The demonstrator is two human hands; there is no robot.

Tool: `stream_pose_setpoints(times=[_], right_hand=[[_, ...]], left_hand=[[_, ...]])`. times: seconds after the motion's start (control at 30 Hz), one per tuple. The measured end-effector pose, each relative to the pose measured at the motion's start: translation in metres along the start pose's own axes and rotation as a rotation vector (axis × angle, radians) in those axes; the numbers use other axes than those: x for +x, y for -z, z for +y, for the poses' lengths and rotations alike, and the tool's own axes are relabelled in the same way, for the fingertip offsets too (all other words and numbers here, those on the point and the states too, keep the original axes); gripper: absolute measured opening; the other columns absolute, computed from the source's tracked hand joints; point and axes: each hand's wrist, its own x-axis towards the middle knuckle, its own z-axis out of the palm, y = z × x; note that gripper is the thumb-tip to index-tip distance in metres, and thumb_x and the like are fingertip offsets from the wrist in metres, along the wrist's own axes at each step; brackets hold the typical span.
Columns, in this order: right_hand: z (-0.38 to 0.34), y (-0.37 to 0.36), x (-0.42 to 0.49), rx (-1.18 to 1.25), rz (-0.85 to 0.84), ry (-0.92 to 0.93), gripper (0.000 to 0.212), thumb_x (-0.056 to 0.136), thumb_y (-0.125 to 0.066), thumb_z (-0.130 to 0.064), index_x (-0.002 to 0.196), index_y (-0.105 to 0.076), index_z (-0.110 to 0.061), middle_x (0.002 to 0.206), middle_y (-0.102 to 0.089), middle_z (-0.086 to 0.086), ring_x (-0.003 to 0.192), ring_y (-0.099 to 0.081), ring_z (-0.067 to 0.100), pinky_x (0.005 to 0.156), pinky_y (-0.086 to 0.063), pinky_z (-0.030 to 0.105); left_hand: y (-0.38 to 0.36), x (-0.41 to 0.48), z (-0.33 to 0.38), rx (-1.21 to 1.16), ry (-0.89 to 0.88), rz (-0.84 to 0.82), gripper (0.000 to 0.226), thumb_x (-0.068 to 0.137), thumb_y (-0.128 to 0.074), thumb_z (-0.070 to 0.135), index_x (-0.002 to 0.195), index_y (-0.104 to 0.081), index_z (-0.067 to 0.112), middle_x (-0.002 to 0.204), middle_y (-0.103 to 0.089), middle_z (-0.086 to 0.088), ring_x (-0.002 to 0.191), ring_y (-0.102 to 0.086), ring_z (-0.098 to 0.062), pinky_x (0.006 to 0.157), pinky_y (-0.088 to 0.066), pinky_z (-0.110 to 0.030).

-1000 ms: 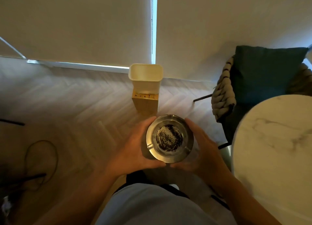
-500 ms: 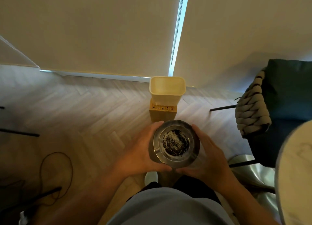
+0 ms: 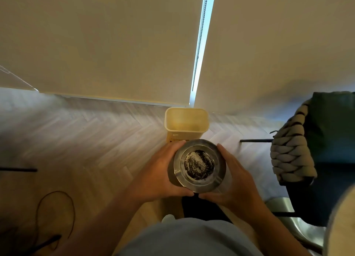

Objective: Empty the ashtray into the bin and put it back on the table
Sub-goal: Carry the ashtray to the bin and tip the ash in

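A round steel ashtray (image 3: pixel 199 165) with dark ash in its bowl is held level at waist height. My left hand (image 3: pixel 159 173) cups its left side and my right hand (image 3: pixel 233 180) cups its right side, thumbs meeting under the near rim. A cream rectangular bin (image 3: pixel 186 124) stands open on the wood floor just beyond the ashtray, against the blinds. The marble table (image 3: pixel 340 223) shows only as a pale edge at the lower right.
A chair with a dark cushion and a chunky knitted throw (image 3: pixel 292 150) stands to the right, its metal legs reaching toward the bin. A black cable (image 3: pixel 55 213) loops on the floor at the lower left. Closed roller blinds fill the wall ahead.
The bin has drawn closer and now sits right behind the ashtray. The table has slid almost out of view to the right. Both hands keep the same hold.
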Motion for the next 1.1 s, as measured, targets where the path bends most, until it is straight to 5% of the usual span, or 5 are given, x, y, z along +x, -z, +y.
stream_pose_setpoints(times=[0.47, 0.6, 0.7, 0.9, 1.1], right_hand=[[0.030, 0.059, 0.125, 0.112, -0.092, 0.078, 0.097, 0.066, -0.068, -0.074, 0.143, -0.012, -0.057, 0.138, -0.029, -0.051, 0.129, -0.032, -0.023, 0.099, -0.027, -0.005], [0.038, 0.053, 0.158, 0.296, -0.093, -0.062, 0.068, 0.084, -0.071, -0.036, 0.139, -0.033, -0.045, 0.129, -0.052, -0.033, 0.118, -0.051, -0.015, 0.100, -0.045, 0.010], [0.041, 0.040, 0.179, 0.392, -0.057, -0.203, 0.058, 0.089, -0.066, -0.007, 0.134, -0.048, -0.038, 0.119, -0.064, -0.011, 0.102, -0.063, -0.004, 0.081, -0.054, 0.013], [0.058, 0.005, 0.218, 0.617, -0.079, -0.429, 0.072, 0.088, -0.064, 0.000, 0.127, -0.049, -0.059, 0.099, -0.066, 0.016, 0.082, -0.068, 0.022, 0.066, -0.057, 0.028], [0.100, -0.045, 0.241, 0.737, 0.103, -0.576, 0.064, 0.087, -0.063, 0.008, 0.130, -0.057, -0.039, 0.091, -0.071, 0.014, 0.082, -0.072, 0.026, 0.065, -0.061, 0.033]], left_hand=[[0.017, 0.125, -0.007, 0.008, 0.038, 0.071, 0.111, 0.048, -0.092, 0.062, 0.144, -0.039, 0.038, 0.141, -0.046, 0.025, 0.133, -0.047, -0.001, 0.107, -0.048, -0.038], [0.035, 0.149, -0.026, 0.024, 0.023, 0.041, 0.115, 0.048, -0.091, 0.062, 0.146, -0.039, 0.029, 0.143, -0.046, 0.019, 0.135, -0.046, -0.006, 0.108, -0.046, -0.040], [0.047, 0.163, -0.048, 0.040, 0.001, 0.022, 0.116, 0.049, -0.090, 0.064, 0.146, -0.039, 0.028, 0.142, -0.046, 0.018, 0.134, -0.047, -0.008, 0.108, -0.046, -0.042], [0.055, 0.202, -0.102, 0.052, -0.023, -0.016, 0.114, 0.050, -0.086, 0.066, 0.145, -0.037, 0.027, 0.141, -0.047, 0.015, 0.131, -0.047, -0.006, 0.108, -0.046, -0.037], [0.031, 0.229, -0.166, 0.025, 0.008, -0.036, 0.115, 0.050, -0.087, 0.064, 0.146, -0.034, 0.031, 0.137, -0.042, 0.026, 0.130, -0.043, 0.007, 0.108, -0.042, -0.019]])
